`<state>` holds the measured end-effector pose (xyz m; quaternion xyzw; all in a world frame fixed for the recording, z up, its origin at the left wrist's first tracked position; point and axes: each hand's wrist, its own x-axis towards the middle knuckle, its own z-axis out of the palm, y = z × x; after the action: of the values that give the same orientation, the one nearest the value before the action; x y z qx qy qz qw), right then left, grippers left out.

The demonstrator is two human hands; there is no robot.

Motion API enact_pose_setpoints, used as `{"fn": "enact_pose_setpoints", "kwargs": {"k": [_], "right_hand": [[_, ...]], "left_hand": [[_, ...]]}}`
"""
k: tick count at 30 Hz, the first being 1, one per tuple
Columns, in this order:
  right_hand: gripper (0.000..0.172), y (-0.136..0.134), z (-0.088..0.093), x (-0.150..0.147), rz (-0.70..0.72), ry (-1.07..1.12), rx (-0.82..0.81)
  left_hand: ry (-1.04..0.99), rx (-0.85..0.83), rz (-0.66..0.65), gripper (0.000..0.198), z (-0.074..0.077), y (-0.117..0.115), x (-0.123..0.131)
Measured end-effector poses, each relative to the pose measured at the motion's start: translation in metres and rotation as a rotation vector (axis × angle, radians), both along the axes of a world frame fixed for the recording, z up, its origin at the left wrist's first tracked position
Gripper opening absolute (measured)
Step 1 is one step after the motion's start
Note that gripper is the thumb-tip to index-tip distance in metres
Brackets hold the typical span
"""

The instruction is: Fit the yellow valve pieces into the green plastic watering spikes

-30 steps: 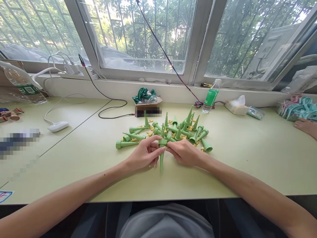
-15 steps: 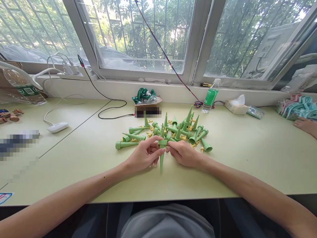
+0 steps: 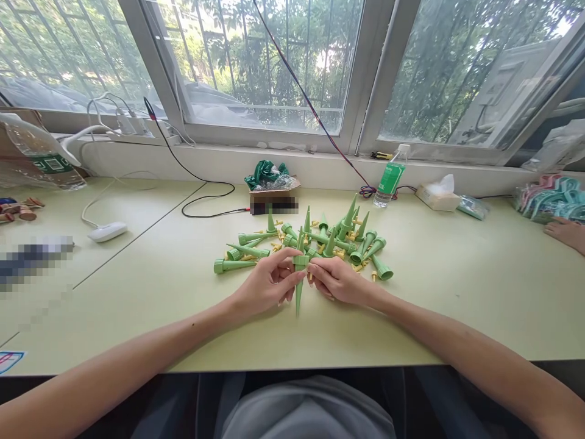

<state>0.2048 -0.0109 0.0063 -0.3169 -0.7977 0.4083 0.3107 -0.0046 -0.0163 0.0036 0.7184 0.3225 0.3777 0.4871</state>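
Observation:
Between the thumb and fingers of my left hand (image 3: 267,281) is a green cone (image 3: 298,292), its narrow tip pointing down and its ribbed collar near the fingertips. My right hand (image 3: 337,279) is closed just right of that collar, with a small yellow piece (image 3: 311,276) showing at its fingertips. Behind both hands lies a spread pile of green cones (image 3: 249,252), some upright and others on their sides. Small yellow pieces (image 3: 276,246) are scattered among them.
Behind the pile stand a small box with green plastic (image 3: 273,186), a green-labelled bottle (image 3: 390,177) and a tissue box (image 3: 437,196). A white mouse-shaped device (image 3: 108,231) lies left. Another person's hand (image 3: 565,233) rests near teal and pink items (image 3: 553,198) at far right.
The fingers of my right hand have shifted slightly beside the cone's collar, and the yellow piece at their tips shows more. My left hand keeps its hold on the cone.

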Motion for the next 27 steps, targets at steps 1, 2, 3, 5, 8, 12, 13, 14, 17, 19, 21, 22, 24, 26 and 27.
{"fn": "enact_pose_setpoints", "kwargs": {"k": [1,2,3,5,8,12,13,14,17,19,21,22,24,26,27], "right_hand": [[0.043,0.000,-0.001,-0.001,-0.029,-0.001,0.042],[0.042,0.001,-0.002,-0.001,-0.060,-0.009,0.102],[0.040,0.001,-0.003,-0.002,-0.094,-0.017,0.172],[0.031,0.003,-0.006,-0.002,-0.157,-0.044,0.306],[0.017,0.004,-0.009,0.000,-0.210,-0.087,0.458],[0.021,0.007,-0.011,0.004,-0.172,-0.120,0.615],[0.020,0.007,-0.012,0.005,-0.167,-0.129,0.654],[0.019,0.008,-0.012,0.005,-0.166,-0.142,0.691],[0.018,0.011,-0.014,0.007,-0.167,-0.183,0.788],[0.018,0.012,-0.015,0.007,-0.159,-0.201,0.827],[0.018,0.012,-0.015,0.008,-0.149,-0.209,0.844],[0.018,0.011,-0.015,0.008,-0.147,-0.213,0.845],[0.018,0.011,-0.014,0.008,-0.143,-0.218,0.840],[0.018,0.011,-0.014,0.008,-0.137,-0.220,0.831],[0.019,0.011,-0.014,0.008,-0.133,-0.218,0.823]], "left_hand": [[-0.011,-0.018,-0.001,0.030,0.001,0.000,0.000],[-0.023,-0.036,0.002,0.030,0.003,0.000,0.001],[-0.038,-0.053,0.012,0.030,0.005,0.000,0.002],[-0.065,-0.090,0.029,0.031,0.008,0.000,0.003],[-0.103,-0.138,0.034,0.033,0.011,0.001,0.003],[-0.135,-0.182,0.036,0.030,0.010,0.005,0.001],[-0.141,-0.194,0.035,0.030,0.009,0.006,0.000],[-0.144,-0.204,0.033,0.029,0.009,0.007,0.000],[-0.122,-0.199,0.026,0.029,0.010,0.005,0.000],[-0.097,-0.167,0.028,0.030,0.012,0.004,0.000],[-0.083,-0.132,0.035,0.031,0.012,0.002,0.000],[-0.081,-0.119,0.035,0.031,0.012,0.002,0.000],[-0.069,-0.106,0.033,0.031,0.010,0.002,0.000],[-0.055,-0.099,0.031,0.031,0.008,0.003,0.000],[-0.049,-0.097,0.031,0.031,0.007,0.003,0.000]]}}
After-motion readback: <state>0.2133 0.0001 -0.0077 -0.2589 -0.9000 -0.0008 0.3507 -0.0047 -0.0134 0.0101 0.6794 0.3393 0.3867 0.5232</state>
